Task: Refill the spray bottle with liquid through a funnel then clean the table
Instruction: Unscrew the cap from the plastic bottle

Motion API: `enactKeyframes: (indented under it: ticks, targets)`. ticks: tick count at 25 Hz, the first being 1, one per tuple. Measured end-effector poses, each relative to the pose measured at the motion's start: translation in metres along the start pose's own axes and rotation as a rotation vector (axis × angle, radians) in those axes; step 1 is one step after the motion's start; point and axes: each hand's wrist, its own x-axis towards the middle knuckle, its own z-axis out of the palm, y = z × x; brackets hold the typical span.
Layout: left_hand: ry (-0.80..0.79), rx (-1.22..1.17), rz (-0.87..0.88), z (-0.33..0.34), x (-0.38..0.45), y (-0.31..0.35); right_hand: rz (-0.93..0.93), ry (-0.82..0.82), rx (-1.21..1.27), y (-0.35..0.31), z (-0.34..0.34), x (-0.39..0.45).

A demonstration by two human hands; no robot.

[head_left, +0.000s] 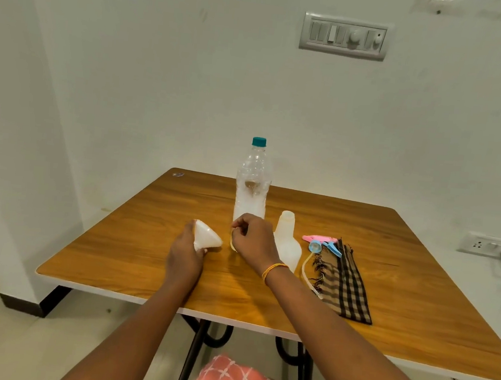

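Note:
My left hand (pixel 185 255) grips a white funnel (pixel 205 237), held on its side just above the wooden table (pixel 132 239). My right hand (pixel 254 239) is beside it with fingers pinched on something small and yellowish; what it is I cannot tell. Behind my right hand stands the open, capless white spray bottle (pixel 288 243). A clear plastic bottle (pixel 252 187) with a teal cap and white liquid in its lower part stands further back. The pink and blue spray head (pixel 322 244) with its tube lies on the table to the right.
A folded checked cloth (pixel 343 284) lies right of the spray head. Walls close off the far and right sides, with a switch panel (pixel 344 36) above and a socket (pixel 493 246) with a plugged cable at the right. The table's near edge crosses my forearms.

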Motion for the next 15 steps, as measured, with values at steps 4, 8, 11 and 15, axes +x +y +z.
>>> enactKeyframes:
  ticks: [4,8,11,15]
  targets:
    - [-0.114,0.027,-0.045,-0.004,0.006,0.013,-0.005,0.067,0.016,-0.005,-0.013,0.008]
    - [-0.097,0.113,0.119,-0.010,0.026,0.067,-0.129,0.316,0.046,-0.027,-0.036,0.038]
    - [-0.115,-0.053,0.277,-0.017,0.051,0.120,-0.112,0.395,0.073,-0.047,-0.055,0.078]
    - [-0.146,-0.245,0.223,-0.009,0.081,0.164,-0.010,0.226,0.136,-0.059,-0.064,0.117]
